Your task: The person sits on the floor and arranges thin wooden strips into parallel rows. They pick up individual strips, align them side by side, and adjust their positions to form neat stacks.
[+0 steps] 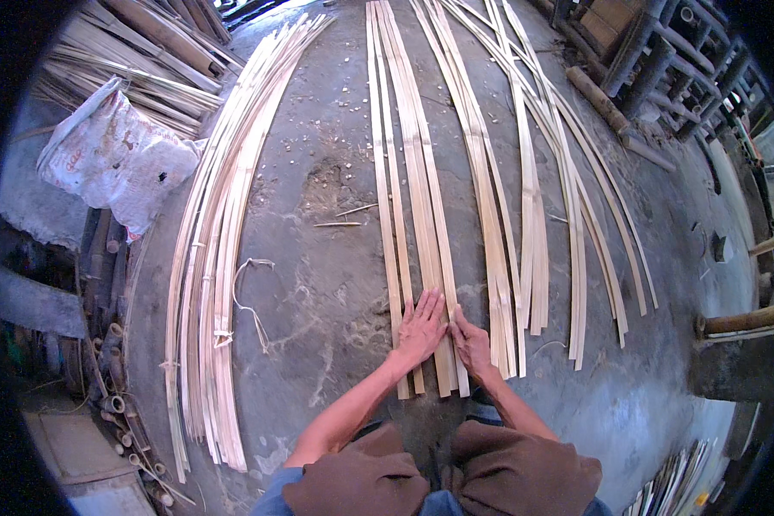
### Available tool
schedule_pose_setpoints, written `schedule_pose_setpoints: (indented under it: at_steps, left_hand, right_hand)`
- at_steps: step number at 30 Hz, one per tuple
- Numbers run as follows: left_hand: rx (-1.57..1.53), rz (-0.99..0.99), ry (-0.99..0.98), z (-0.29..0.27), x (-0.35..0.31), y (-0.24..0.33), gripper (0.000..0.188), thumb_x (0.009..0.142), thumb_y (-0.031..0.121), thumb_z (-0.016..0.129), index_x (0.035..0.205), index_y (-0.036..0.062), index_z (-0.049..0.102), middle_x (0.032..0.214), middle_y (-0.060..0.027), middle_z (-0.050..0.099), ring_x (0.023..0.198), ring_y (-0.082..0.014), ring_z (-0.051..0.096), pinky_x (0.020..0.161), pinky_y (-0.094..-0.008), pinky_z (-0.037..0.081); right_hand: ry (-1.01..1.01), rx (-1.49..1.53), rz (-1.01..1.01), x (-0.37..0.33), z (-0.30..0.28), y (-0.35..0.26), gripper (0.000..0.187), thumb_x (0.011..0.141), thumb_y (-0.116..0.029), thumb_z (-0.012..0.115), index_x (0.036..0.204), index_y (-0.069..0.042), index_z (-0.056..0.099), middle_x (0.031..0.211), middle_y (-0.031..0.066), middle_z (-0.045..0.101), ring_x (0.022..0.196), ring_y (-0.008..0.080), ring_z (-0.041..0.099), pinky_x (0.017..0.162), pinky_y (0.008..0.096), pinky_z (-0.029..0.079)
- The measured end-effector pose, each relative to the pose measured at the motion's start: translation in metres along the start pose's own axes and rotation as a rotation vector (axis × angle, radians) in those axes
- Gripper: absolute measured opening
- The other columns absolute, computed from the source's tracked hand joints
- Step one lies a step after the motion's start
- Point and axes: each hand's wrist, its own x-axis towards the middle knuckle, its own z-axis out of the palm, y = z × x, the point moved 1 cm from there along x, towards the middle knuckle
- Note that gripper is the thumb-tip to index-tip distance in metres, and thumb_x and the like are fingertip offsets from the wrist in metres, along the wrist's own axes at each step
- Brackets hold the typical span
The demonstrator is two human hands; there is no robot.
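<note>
Several long, pale bamboo strips (417, 172) lie side by side on the floor in front of me, their near ends close to my feet. My left hand (421, 328) rests flat across the middle strips, palm down with fingers stretched out. At the right edge of this group, my right hand (472, 344) is closed around the outermost strip (450, 301), thumb along it and fingers bent; their undersides are hidden. Both hands are close together, almost touching.
A thick bundle of bamboo strips (219, 249) lies at the left, beside a loose tie (242, 301). More strips (490, 232) fan out at the right. A white sack (116, 155) and bamboo poles (116, 378) line the left side; a bamboo frame (671, 69) stands far right.
</note>
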Motion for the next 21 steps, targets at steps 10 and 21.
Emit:
schedule_pose_setpoints:
  at_steps: [10, 21]
  left_hand:
    - [-0.023, 0.026, 0.038, -0.001, -0.001, -0.002, 0.073, 0.098, 0.038, 0.054, 0.158, 0.0079, 0.025, 0.166, -0.0094, 0.022, 0.155, -0.0253, 0.014, 0.123, -0.0519, 0.009]
    - [-0.246, -0.127, 0.18, -0.01, -0.002, -0.016, 0.068, 0.094, 0.03, 0.061, 0.152, 0.0056, 0.035, 0.158, -0.0173, 0.03, 0.149, -0.032, 0.024, 0.119, -0.0517, 0.022]
  right_hand:
    - [-0.017, 0.403, 0.345, -0.007, -0.027, -0.026, 0.056, 0.106, -0.021, 0.048, 0.157, -0.007, 0.028, 0.073, 0.0084, 0.059, 0.06, 0.0144, 0.055, 0.059, 0.0305, 0.049]
    - [0.192, 0.242, 0.147, -0.016, -0.027, -0.028, 0.05, 0.102, -0.017, 0.059, 0.149, -0.004, 0.045, 0.073, -0.0008, 0.05, 0.066, 0.0083, 0.043, 0.059, 0.0226, 0.039]
